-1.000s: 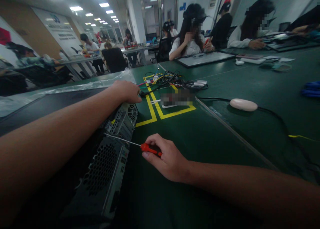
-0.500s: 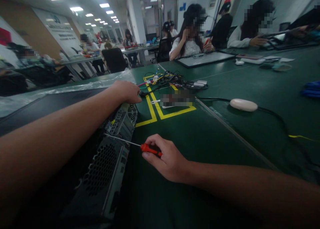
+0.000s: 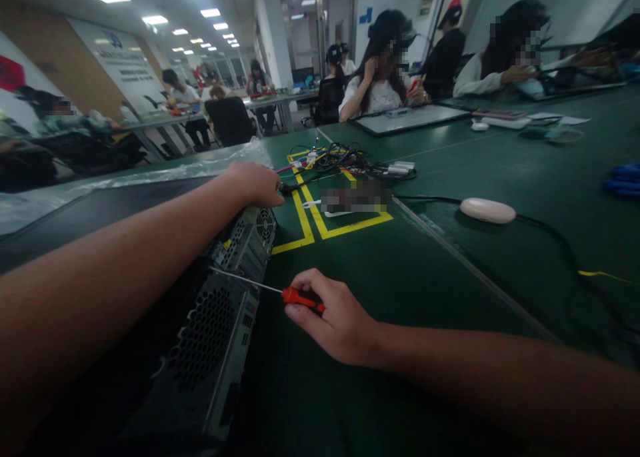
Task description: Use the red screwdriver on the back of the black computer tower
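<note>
A black desktop computer case (image 3: pixel 235 297) lies on the green table, its metal back panel with vents and ports facing right. My right hand (image 3: pixel 337 317) is closed around the red-and-black handle of a screwdriver (image 3: pixel 304 299). The long thin shaft points left, and its tip meets the back panel near the middle, above the honeycomb vent; the exact spot at the tip is too small to make out. My left hand (image 3: pixel 256 185) grips the far top corner of the case, fingers curled over the edge and partly hidden. A black cable end shows just beside those fingers.
A tangle of cables (image 3: pixel 345 157) lies beyond the case, near yellow tape (image 3: pixel 350 230) marked on the table. A white oval device (image 3: pixel 487 210) sits on a black cord at right. Clear plastic sheeting (image 3: pixel 200 167) lies behind the case. Co-workers sit across the table.
Almost nothing differs. Both hands, the screwdriver and the case keep their places; at the far right, a co-worker's hands and the panel there have shifted slightly.
</note>
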{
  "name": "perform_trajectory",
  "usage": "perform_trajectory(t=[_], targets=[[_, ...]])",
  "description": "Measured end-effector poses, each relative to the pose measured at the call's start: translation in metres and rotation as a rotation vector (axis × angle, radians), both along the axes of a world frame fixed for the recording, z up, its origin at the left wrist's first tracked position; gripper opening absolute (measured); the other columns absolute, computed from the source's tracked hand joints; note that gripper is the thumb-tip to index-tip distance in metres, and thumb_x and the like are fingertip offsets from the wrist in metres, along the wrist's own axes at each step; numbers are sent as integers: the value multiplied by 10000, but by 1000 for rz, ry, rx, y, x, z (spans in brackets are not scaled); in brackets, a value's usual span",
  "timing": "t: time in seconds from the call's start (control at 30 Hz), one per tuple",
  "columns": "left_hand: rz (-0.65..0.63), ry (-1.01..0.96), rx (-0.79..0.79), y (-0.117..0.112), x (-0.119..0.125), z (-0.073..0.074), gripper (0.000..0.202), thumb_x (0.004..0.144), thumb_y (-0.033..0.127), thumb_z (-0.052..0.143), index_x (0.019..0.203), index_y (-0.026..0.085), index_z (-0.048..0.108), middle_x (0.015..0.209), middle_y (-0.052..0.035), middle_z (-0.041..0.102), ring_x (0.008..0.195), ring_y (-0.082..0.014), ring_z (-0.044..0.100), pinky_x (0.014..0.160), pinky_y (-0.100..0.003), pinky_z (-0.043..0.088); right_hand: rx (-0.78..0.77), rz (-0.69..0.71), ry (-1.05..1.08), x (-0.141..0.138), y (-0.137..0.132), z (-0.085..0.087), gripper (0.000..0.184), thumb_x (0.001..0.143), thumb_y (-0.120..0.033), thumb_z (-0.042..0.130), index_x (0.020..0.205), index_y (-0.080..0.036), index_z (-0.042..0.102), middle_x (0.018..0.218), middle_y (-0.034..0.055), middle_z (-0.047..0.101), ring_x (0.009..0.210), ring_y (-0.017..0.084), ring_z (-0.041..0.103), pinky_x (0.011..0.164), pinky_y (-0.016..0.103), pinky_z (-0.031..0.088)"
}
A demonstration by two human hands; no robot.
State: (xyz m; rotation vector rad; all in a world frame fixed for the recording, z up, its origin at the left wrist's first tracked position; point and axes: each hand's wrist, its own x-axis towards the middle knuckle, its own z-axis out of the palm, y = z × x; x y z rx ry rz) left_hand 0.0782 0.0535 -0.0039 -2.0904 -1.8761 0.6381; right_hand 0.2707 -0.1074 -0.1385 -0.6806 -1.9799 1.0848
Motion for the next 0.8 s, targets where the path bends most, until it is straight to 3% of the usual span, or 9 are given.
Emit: perform_trajectory(t=[0.4, 0.7, 0.8], targets=[[-16, 14, -3, -1, 1, 1, 637, 891, 592, 537, 1412, 272, 716, 1436, -151, 712, 1275, -400, 643, 990, -492, 518, 46, 10, 29, 0, 1, -3, 111, 1017, -300, 627, 1063, -202, 652, 958, 36, 701, 821, 181, 631, 793, 320, 521], [-2, -19, -9, 3, -3, 0, 659, 869, 656, 569, 1414, 316, 716, 1451, -129, 702, 1291, -402, 627, 1005, -492, 511, 120, 32, 23, 0, 2, -2, 221, 1091, -302, 505, 1011, -185, 674, 898, 40, 670, 809, 175, 624, 782, 313, 513], [6, -29, -9, 3, -2, 0, 666, 866, 643, 574, 1420, 300, 713, 1459, -138, 696, 1293, -403, 628, 1015, -491, 505, 70, 33, 60, -1, 0, -2, 136, 1053, -305, 581, 1068, -190, 652, 928, 35, 680, 814, 174, 635, 761, 311, 510]])
